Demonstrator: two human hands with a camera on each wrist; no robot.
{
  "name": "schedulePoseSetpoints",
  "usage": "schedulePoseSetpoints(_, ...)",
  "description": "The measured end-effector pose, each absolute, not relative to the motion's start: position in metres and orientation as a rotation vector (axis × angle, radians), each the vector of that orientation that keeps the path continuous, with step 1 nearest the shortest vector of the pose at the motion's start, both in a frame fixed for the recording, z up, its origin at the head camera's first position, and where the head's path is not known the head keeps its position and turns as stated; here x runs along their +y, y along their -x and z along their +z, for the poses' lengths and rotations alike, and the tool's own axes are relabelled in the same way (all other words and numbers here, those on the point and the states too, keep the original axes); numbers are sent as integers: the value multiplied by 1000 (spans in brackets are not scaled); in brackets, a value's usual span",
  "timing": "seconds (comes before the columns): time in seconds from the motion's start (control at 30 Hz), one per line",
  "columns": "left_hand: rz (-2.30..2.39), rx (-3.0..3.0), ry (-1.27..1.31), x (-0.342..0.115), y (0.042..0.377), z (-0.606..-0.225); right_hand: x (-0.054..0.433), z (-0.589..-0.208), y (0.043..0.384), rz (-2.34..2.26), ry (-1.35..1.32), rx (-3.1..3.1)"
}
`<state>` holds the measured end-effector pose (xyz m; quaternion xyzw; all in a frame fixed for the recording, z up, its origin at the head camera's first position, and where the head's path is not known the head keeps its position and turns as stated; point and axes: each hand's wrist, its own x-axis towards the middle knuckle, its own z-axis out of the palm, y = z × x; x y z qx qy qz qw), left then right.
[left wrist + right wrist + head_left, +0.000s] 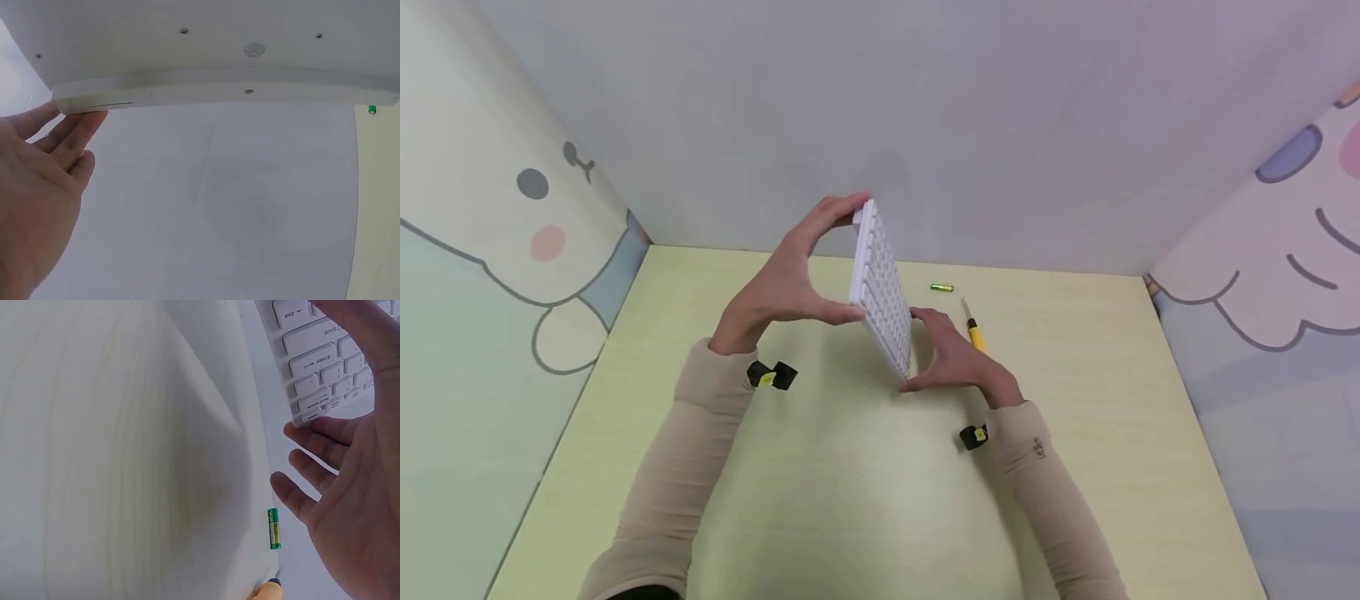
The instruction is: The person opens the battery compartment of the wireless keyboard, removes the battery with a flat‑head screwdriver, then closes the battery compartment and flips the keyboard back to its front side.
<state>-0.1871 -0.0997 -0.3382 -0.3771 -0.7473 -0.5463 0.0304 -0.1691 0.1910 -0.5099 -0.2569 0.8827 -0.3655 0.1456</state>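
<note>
I hold the white keyboard (881, 287) on edge — left hand (782, 279) and right hand (958, 354) both gripping; I should keep it steady above the tabletop (850, 483).

A home-style recording booth: a pale yellow-green desk (1075, 467) boxed in by a plain white back wall (925, 100) and side panels printed with pastel cartoon characters (512, 233), suggesting a child's room or staged study corner.
</note>
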Motion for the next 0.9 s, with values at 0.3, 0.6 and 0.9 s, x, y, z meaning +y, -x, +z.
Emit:
schedulePoseSetpoints(0.3,-1575,-2444,1188,-129,187,-334,201,-504,174,-983,754,2598)
schedulePoseSetpoints(0.6,-1544,-2630,1126,-160,184,-339,213,-493,177,-937,707,2638)
schedulePoseSetpoints(0.9,-1427,-2841,974,-175,186,-345,226,-488,182,-889,656,2672)
